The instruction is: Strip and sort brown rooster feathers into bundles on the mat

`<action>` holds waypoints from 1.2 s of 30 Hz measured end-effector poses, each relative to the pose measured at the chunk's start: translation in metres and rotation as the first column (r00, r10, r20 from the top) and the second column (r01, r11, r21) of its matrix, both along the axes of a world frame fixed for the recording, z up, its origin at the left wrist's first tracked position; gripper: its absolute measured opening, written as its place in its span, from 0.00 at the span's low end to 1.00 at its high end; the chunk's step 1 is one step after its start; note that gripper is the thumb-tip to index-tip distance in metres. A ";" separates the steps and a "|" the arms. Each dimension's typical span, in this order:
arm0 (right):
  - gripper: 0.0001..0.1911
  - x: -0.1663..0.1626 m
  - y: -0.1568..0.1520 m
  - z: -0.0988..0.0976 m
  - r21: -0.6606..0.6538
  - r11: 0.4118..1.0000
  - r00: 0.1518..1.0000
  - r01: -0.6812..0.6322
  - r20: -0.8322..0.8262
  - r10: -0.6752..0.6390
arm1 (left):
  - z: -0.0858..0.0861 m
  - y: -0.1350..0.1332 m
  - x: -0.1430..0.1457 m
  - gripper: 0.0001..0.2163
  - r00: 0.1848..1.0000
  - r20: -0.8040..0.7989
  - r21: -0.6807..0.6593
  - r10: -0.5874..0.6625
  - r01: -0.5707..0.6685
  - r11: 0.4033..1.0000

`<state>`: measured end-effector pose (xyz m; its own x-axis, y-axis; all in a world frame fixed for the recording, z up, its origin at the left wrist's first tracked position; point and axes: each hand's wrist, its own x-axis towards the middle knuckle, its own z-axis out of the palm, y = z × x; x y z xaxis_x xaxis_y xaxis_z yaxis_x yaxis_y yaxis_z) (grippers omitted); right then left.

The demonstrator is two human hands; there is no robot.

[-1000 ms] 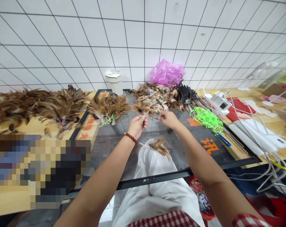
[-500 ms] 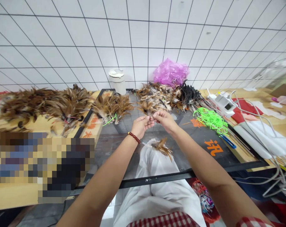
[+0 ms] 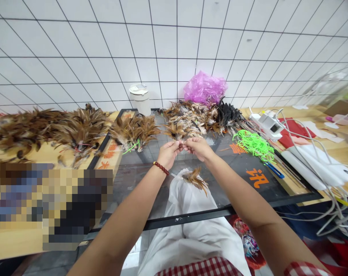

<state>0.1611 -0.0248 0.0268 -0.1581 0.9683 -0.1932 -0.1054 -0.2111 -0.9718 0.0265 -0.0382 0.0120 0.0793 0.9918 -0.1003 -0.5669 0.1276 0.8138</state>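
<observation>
Close together over the glass-topped table (image 3: 136, 184), my left hand (image 3: 169, 152) and my right hand (image 3: 198, 147) meet fingertip to fingertip, both pinched closed. Brown feathers (image 3: 176, 132) fan out just beyond the fingertips, their base ends between the fingers. How the grip is split between the hands is too small to see. A red bead bracelet circles my left wrist. Below the hands, a small tuft of brown feathers (image 3: 195, 178) lies on the glass, above my white-clothed lap. Behind the fingers spreads a loose pile of mixed feathers (image 3: 191, 115).
Feather bunches (image 3: 133, 130) tied with green string and larger bundles (image 3: 79, 126) lie left. A white lidded cup (image 3: 140, 99) and pink plastic bag (image 3: 205, 88) stand by the tiled wall. Green string (image 3: 254, 145), a blue cutter (image 3: 274, 170) and white cables (image 3: 332, 203) are right.
My hands have drawn slightly closer together, the right fingers more curled over the pinch. The whole view has shifted a little; the tuft on the glass stays put.
</observation>
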 end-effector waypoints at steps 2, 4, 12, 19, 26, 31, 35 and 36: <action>0.10 -0.001 -0.001 0.000 -0.046 0.999 0.999 -0.018 -0.038 0.016 | 0.000 0.000 -0.001 0.05 1.000 0.006 0.010 -0.003 0.003 1.000; 0.11 -0.002 0.000 -0.003 -0.039 0.999 0.999 0.018 -0.029 -0.019 | 0.000 0.000 -0.001 0.05 1.000 0.010 0.002 -0.018 0.017 1.000; 0.13 -0.008 -0.001 -0.009 0.094 0.992 0.995 0.082 0.054 -0.088 | -0.002 0.004 -0.002 0.03 1.000 0.030 -0.052 -0.002 0.004 0.999; 0.12 -0.002 -0.001 -0.001 -0.124 0.987 0.968 -0.098 -0.241 0.066 | -0.001 0.005 -0.004 0.03 0.998 0.053 -0.052 -0.027 0.030 0.998; 0.14 -0.001 0.003 -0.009 -0.017 1.000 0.968 0.025 -0.251 -0.028 | -0.001 0.002 -0.003 0.04 0.999 0.009 -0.060 -0.035 0.036 0.998; 0.16 0.004 0.003 -0.008 -0.049 0.998 0.986 0.035 -0.159 -0.042 | -0.002 0.003 -0.004 0.04 0.999 0.016 -0.035 -0.032 0.032 0.999; 0.16 0.004 0.002 -0.006 -0.035 0.999 0.991 0.006 -0.133 -0.010 | -0.002 0.003 -0.003 0.04 0.999 0.013 -0.026 -0.042 0.043 0.999; 0.15 0.004 0.002 -0.006 -0.018 1.000 0.992 0.018 -0.127 -0.021 | -0.002 0.003 -0.003 0.04 0.999 0.009 -0.031 -0.039 0.039 0.999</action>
<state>0.1651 -0.0223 0.0203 -0.1637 0.9683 -0.1888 -0.2326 -0.2239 -0.9465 0.0233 -0.0356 0.0101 0.1191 0.9843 -0.1303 -0.5680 0.1751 0.8042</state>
